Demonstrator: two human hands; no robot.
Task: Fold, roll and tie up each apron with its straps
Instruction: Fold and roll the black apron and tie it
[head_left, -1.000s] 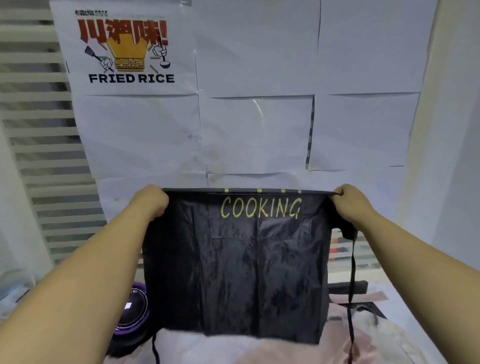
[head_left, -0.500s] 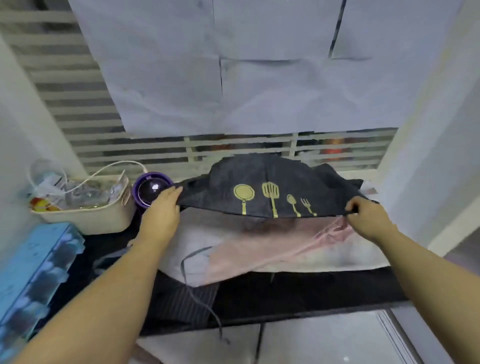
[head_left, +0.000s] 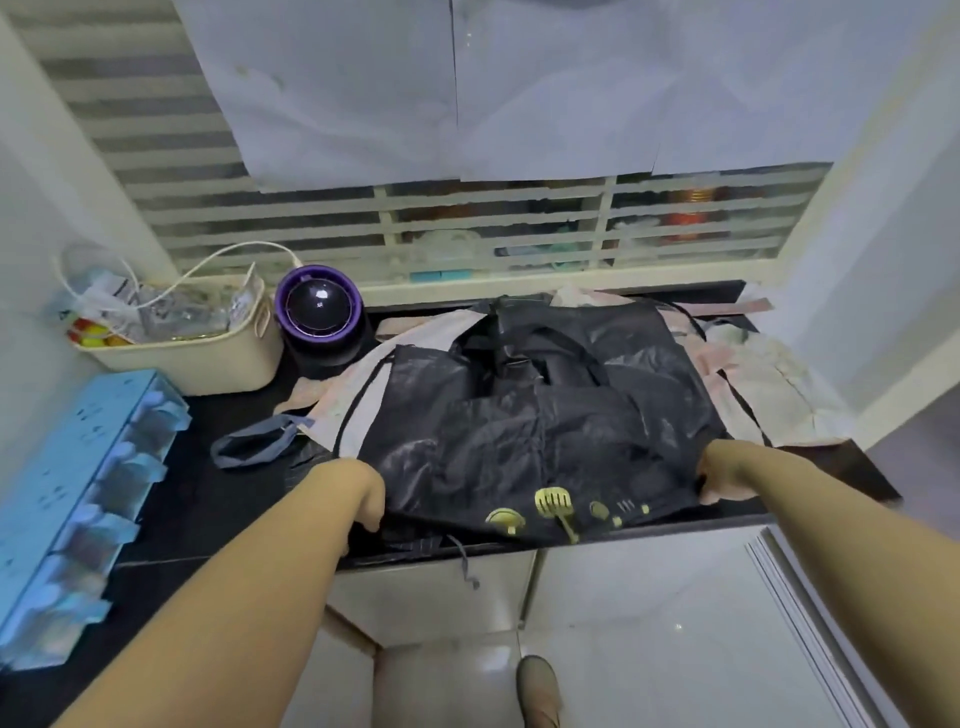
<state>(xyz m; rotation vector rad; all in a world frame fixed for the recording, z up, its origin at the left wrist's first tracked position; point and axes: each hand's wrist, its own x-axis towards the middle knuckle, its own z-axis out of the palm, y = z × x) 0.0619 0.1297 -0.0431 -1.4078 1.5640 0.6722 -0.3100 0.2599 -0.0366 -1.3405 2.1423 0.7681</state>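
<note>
A black apron (head_left: 545, 415) with yellow utensil prints lies spread on the dark counter (head_left: 208, 509), its printed edge nearest me at the counter's front. My left hand (head_left: 363, 493) grips its near left corner and my right hand (head_left: 719, 475) grips its near right corner. Its black straps bunch at the far edge, and one thin strap (head_left: 465, 564) hangs over the counter front. Under it lie pale pink aprons (head_left: 769, 384). A blue-grey strap loop (head_left: 254, 444) sits to the left.
A cream basket (head_left: 218, 353) of packets and a white cable stands at the back left, next to a purple and black round device (head_left: 318, 312). A blue egg tray (head_left: 78, 499) lies along the left. A slatted window is behind, and white floor tiles and a shoe are below.
The apron went from held up against the wall to being lowered and laid flat on the counter. Both hands came down and toward me, still holding its corners.
</note>
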